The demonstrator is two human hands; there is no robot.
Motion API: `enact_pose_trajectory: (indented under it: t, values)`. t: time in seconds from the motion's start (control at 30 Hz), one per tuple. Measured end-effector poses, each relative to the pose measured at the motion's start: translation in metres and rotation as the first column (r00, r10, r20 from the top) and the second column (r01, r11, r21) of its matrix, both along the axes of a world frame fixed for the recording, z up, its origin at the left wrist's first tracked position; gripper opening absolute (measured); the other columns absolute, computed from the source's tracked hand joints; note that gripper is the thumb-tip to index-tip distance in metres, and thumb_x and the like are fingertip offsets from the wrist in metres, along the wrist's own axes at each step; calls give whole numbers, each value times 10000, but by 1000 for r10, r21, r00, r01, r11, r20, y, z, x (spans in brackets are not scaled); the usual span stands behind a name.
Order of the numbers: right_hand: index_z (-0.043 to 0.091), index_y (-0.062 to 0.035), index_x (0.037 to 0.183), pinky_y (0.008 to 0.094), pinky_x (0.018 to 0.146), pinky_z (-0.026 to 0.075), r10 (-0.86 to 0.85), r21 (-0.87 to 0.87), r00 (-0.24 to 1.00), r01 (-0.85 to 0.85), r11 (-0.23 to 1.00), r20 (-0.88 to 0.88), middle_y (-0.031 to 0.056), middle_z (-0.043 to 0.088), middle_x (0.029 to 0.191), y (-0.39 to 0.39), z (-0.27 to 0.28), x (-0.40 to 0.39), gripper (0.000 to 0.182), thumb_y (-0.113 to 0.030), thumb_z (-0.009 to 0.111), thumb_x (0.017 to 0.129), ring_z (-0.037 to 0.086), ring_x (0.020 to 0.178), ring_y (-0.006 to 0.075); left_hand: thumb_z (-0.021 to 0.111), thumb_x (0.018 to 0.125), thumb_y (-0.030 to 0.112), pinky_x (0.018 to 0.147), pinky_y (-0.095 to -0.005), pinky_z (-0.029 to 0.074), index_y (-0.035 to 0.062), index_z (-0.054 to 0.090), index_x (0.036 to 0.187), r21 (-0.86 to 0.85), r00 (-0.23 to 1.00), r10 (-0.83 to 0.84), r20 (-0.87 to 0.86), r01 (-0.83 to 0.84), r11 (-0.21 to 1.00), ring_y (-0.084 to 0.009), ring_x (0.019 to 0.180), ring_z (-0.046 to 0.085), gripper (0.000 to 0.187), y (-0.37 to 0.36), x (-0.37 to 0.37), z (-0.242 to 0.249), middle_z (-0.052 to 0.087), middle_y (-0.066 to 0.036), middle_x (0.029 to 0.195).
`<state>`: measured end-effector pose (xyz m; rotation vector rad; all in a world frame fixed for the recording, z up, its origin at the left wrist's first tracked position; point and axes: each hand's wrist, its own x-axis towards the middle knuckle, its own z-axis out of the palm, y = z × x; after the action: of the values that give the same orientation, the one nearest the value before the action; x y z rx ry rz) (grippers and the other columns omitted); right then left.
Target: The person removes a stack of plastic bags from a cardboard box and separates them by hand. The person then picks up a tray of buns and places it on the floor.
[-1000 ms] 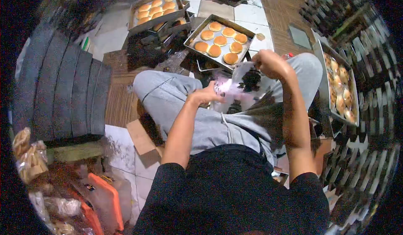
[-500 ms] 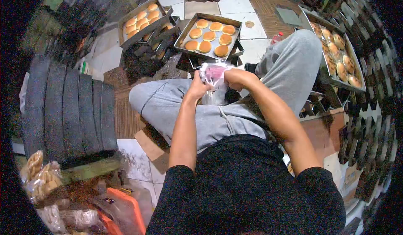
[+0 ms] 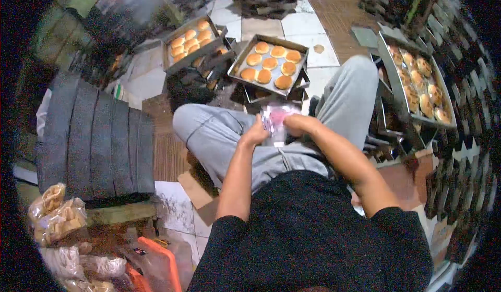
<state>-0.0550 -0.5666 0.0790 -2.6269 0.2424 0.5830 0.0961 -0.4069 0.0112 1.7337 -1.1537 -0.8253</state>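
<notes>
A clear plastic packet with pink on it point(image 3: 276, 119) is between my two hands, above my lap. My left hand point(image 3: 256, 131) grips its left side with bent fingers. My right hand point(image 3: 298, 125) is closed at its right side, fingertips partly hidden by blur. Just beyond the packet, a metal tray point(image 3: 241, 79) of round golden buns point(image 3: 270, 63) rests on other trays.
At the back left stands another bun tray point(image 3: 169, 57); at the right, a tray of darker-topped buns point(image 3: 417, 78). Dark stacked trays point(image 3: 99, 141) rise at the left. Bagged goods point(image 3: 57, 219) and an orange-rimmed container point(image 3: 159, 260) are at the lower left.
The view has shifted, so trays and hands appear lower and further right, except the right-hand tray. Both hands still hold the packet. The right knee has moved a little left in view.
</notes>
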Motion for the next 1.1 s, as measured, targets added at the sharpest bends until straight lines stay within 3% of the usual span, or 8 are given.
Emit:
enact_pose_trajectory:
  t: [0.07,0.2,0.43,0.73,0.8,0.87,0.97,1.1]
  values:
    - [644,-33,1055,491,802,513,-399,408,914,392,824,-72,236,681,1011,-6,-7,-6,287,-230,579,857,657,939,406,740,786,151,949,-385,474,-15,266,1360,166,967,127,-219,-91,982,-281,1112,582,762,-6,0,-24,594,-233,1178]
    - [660,-9,1016,512,822,509,-369,121,877,348,929,307,264,674,1026,-7,38,-24,310,-278,677,862,642,963,438,719,784,386,938,-544,471,28,320,1394,574,896,-52,442,-237,784,-433,1090,631,812,-1,-22,48,652,-295,1134]
    - [640,25,1007,510,853,492,-636,236,655,597,767,408,275,642,967,-45,24,-1,289,-223,662,860,602,936,439,695,756,183,1002,-526,414,-82,366,1392,366,726,-91,682,-231,901,-438,1205,511,764,-6,-36,110,491,-332,1308]
    - [686,56,993,502,883,511,-974,110,218,972,210,-66,332,663,1010,-142,-69,128,405,-309,631,826,652,984,461,697,825,300,1102,-534,317,25,329,1467,404,900,-248,358,90,910,-475,1342,340,789,-88,40,129,314,-296,1485]
    - [698,35,1006,473,883,533,-813,19,576,816,577,-84,309,680,1007,-168,-276,90,425,-344,641,824,670,972,435,675,853,295,1077,-525,356,25,375,1436,343,863,-292,412,150,927,-463,1305,402,708,-124,88,133,377,-304,1440]
    - [614,18,1220,424,826,550,-924,437,207,898,49,-322,226,702,1021,-162,-241,98,501,-297,655,834,691,965,334,639,889,272,988,-506,440,35,461,1343,315,858,-397,327,298,901,-440,1152,543,543,-168,135,130,563,-274,1246]
    - [590,42,1201,424,756,546,-967,483,253,851,204,-37,169,674,1002,-151,-269,112,391,-148,596,859,659,946,270,615,908,259,918,-503,477,40,512,1269,353,860,-369,353,243,903,-429,993,617,434,-219,182,115,657,-224,1058]
    - [615,13,949,442,599,542,-857,543,187,831,-123,-481,105,612,802,-183,-281,105,172,-110,558,843,613,687,237,607,896,328,915,-503,484,29,574,1203,479,853,-337,398,120,869,-435,1008,631,430,-221,206,64,660,-236,1089]
